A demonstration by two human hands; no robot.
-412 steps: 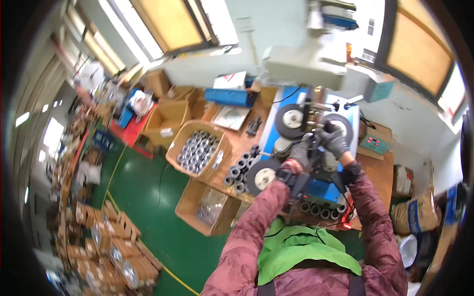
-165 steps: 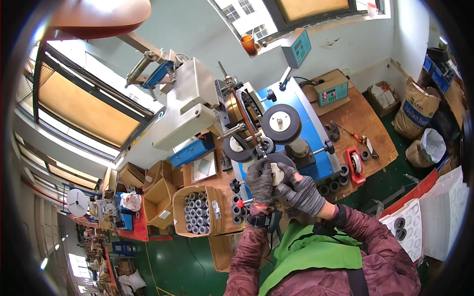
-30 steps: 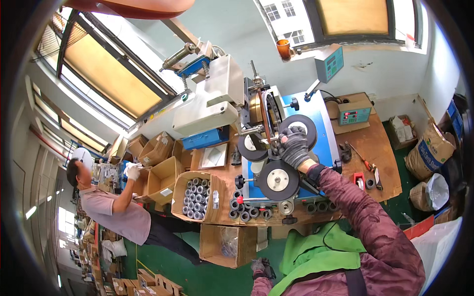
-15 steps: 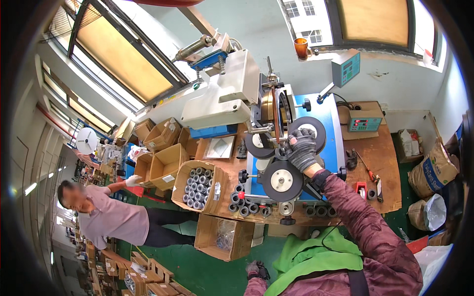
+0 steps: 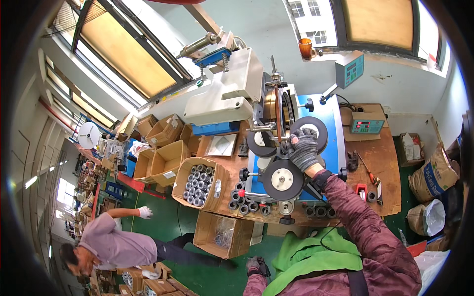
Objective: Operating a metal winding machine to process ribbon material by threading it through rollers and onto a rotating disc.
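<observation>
Right hand (image 5: 303, 150) sits amid 3 wheels (image 5: 282, 179); left hand (image 5: 255, 265) hangs.

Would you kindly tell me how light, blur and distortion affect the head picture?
All in the head view: daylight nearly washes out the clear window pane beside the yellow panel; fisheye distortion bends the workbench edges, with black corners; the co-worker at lower left looks softer than the gloved right hand and front black wheel, which read fairly crisply.

Sack (image 5: 435, 168): blue lettering (image 5: 436, 174); control box (image 5: 368, 127): red digits (image 5: 364, 123).
</observation>
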